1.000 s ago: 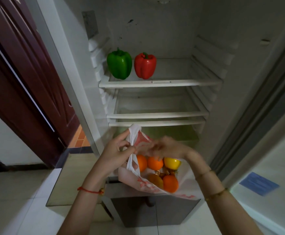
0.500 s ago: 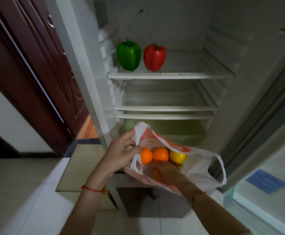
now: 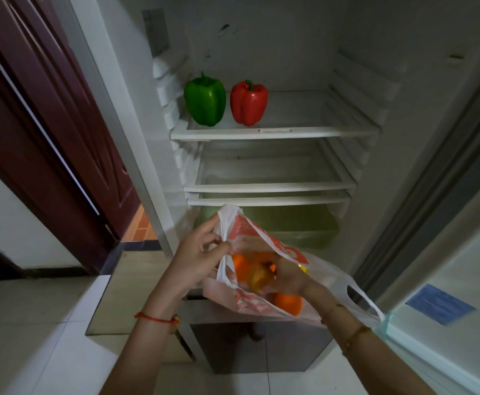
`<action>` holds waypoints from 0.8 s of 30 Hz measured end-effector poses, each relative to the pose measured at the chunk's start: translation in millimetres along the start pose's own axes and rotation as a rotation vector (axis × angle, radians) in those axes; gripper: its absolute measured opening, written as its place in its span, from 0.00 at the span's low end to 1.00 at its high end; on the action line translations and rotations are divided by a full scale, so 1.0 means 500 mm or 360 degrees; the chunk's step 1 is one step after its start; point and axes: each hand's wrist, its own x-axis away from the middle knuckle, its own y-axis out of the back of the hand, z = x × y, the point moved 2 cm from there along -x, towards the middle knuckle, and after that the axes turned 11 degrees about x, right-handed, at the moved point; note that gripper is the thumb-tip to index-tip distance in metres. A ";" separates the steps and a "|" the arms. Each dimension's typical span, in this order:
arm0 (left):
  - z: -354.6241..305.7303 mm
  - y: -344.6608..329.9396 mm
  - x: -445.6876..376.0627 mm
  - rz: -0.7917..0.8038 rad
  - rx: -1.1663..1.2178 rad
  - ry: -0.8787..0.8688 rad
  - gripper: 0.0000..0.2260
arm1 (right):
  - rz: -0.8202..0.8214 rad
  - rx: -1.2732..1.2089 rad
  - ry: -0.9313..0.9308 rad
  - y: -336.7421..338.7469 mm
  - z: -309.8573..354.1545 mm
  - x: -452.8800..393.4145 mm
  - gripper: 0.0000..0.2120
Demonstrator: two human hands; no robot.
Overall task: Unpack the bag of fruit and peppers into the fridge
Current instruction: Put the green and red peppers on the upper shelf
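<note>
A white and red plastic bag [image 3: 264,243] hangs in front of the open fridge. My left hand [image 3: 197,256] pinches its left handle and holds it up. My right hand [image 3: 285,277] is inside the bag, fingers curled round a blurred orange-yellow fruit [image 3: 257,276]. More oranges [image 3: 288,303] lie in the bag, and a bit of a yellow piece [image 3: 304,269] shows behind my right hand. A green pepper [image 3: 204,99] and a red pepper [image 3: 248,102] stand upright side by side at the left of the top shelf [image 3: 304,132].
Two bare glass shelves [image 3: 270,186] sit below the top one, above a greenish crisper drawer [image 3: 295,223]. The fridge door [image 3: 447,295] stands open at the right. A dark red wooden door [image 3: 47,124] is at the left, over a pale tiled floor.
My right hand went from the bag's rim down into the bag and now lifts a fruit among the oranges. My left hand has kept hold of the handle.
</note>
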 end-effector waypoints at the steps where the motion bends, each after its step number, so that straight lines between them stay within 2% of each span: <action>1: -0.002 -0.001 -0.002 0.0003 0.0026 0.0017 0.31 | -0.0156 -0.0104 0.0164 0.038 0.023 0.008 0.30; 6: -0.017 -0.001 -0.026 -0.0009 0.0126 0.0060 0.27 | -0.0418 -0.0554 0.0194 0.208 0.055 0.038 0.26; 9: -0.024 -0.004 -0.029 -0.0002 0.0116 0.0053 0.27 | -0.0802 -0.0696 0.0273 0.328 0.090 0.047 0.24; 12: -0.022 -0.006 -0.036 -0.0031 0.0065 0.0064 0.29 | -0.1275 -0.0610 0.0202 0.421 0.112 0.016 0.24; 14: -0.021 -0.007 -0.037 -0.0039 0.0062 0.0065 0.30 | -0.1463 -0.0457 0.0156 0.465 0.121 -0.015 0.26; 17: -0.022 -0.005 -0.036 -0.0047 0.0092 0.0082 0.30 | -0.1529 -0.0272 0.0087 0.498 0.129 -0.067 0.27; 20: -0.023 -0.002 -0.033 -0.0041 0.0079 0.0077 0.30 | -0.1464 -0.0132 0.0040 0.500 0.131 -0.114 0.27; 24: -0.024 0.004 -0.027 -0.0011 0.0039 0.0084 0.31 | -0.1448 -0.0097 0.0000 0.496 0.123 -0.148 0.26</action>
